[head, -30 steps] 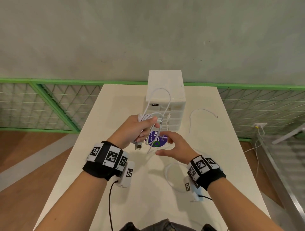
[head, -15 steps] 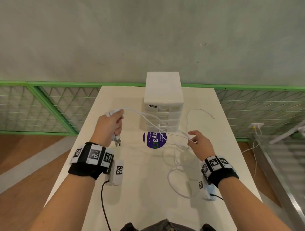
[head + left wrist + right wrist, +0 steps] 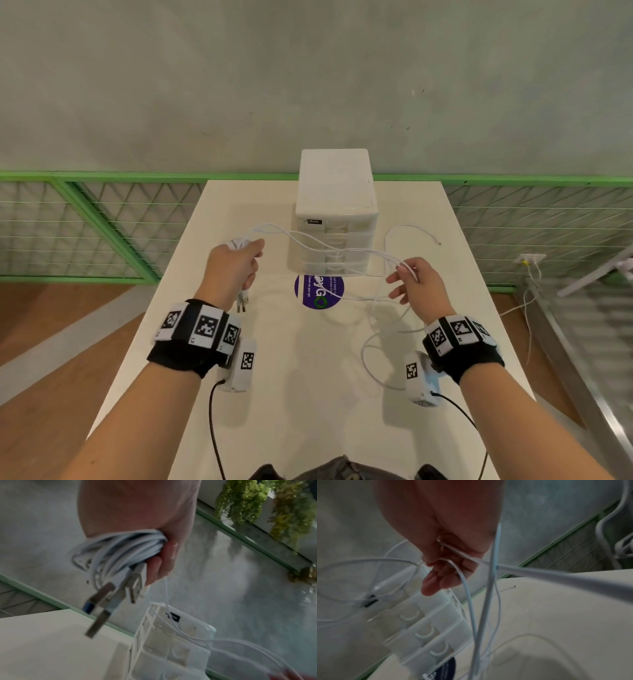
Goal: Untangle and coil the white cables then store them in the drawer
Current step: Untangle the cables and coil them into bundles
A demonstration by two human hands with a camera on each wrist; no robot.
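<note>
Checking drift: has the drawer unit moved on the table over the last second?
No. The drawer unit stays just behind the purple sticker.

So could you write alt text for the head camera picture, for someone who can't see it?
Two hands stretch white cables between them above a table: the left hand grips a coiled bundle with plugs hanging, the right hand pinches loose strands. A white drawer unit stands behind, all drawers closed.

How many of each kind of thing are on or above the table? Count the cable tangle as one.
Hands: 2, left hand and right hand
Wrist cameras: 2, left wrist camera and right wrist camera
Drawer unit: 1
Purple sticker: 1
White cable tangle: 1, strand count unclear
Total: 7
</note>
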